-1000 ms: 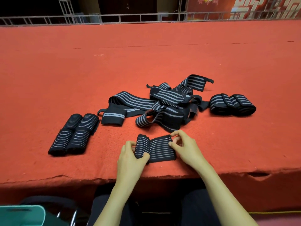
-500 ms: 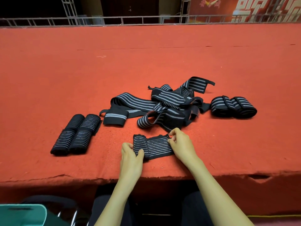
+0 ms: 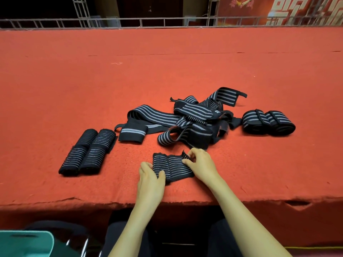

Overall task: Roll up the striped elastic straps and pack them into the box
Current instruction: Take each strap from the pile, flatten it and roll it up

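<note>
I'm seeing red table (image 3: 74, 80) carrying tangled pile (image 3: 185, 119) of black grey-striped straps at centre. Near front edge, half-rolled strap (image 3: 172, 166) lying flat, thin pale stripes, rolled end at left. My left hand (image 3: 150, 180) gripping roll, my right hand (image 3: 202, 164) pinching flat tail.

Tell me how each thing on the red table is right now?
Strap: half rolled, the other end flat.
Left hand: grips the strap's rolled end.
Right hand: pinches its flat end.
Pile: loose, tangled, unrolled.
Left rolls: rolled up, side by side.
Right rolls: rolled up, touching.
</note>
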The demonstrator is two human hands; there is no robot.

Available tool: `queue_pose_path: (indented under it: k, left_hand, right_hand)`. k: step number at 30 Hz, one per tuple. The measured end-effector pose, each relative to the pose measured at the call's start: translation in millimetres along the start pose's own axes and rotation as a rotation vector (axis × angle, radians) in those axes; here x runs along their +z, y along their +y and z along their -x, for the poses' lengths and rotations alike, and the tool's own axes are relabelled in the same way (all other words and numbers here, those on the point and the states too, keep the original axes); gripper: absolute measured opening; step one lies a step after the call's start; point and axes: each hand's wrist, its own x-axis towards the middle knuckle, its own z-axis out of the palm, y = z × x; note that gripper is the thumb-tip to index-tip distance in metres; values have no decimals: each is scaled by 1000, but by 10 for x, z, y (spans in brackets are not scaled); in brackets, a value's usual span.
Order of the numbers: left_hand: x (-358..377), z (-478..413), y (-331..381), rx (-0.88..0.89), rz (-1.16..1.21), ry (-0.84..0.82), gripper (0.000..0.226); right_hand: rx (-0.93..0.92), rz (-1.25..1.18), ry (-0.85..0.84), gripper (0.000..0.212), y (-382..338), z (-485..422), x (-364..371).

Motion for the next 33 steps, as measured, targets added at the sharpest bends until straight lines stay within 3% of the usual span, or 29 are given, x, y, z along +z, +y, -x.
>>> queue_pose_path:
  k: [3, 9, 12, 15, 17, 20, 23, 27, 31, 33]
  left_hand:
    - [-2, -6, -31, 5, -6, 11, 24]
    - [-58, -77, -112, -138, 236, 44, 12]
    - [-107, -76, -177, -73, 174, 142, 29]
    - [1, -15, -153, 121, -18, 108, 55]
    - [96, 16, -98, 199, -51, 112, 67]
    - [146, 25, -31, 226, -17, 110, 60]
    - [154, 42, -68, 261, -156, 80, 42]
    - [202, 107, 22, 434, -181, 162, 47]
    - [313, 80, 157, 423, -259, -24, 56]
    - [293, 9, 161, 412, -276, -10, 37]
  right_hand:
    - [9, 58, -4, 13, -69, 24, 22]
    - [66, 73, 3, 13, 8, 143, -47]
    - [105, 77, 56, 12, 122, 237, -87]
    - [122, 66, 82, 9, 128, 279, -103]
    - [103, 94, 102, 23, 92, 285, -72]
    - [79, 109, 115, 17, 64, 289, -28]
    - [96, 78, 89, 14, 75, 269, -43]
    - [88, 17, 98, 11, 95, 281, -52]
    - [77, -37, 83, 15, 108, 296, -78]
    - [83, -108, 77, 21, 132, 284, -102]
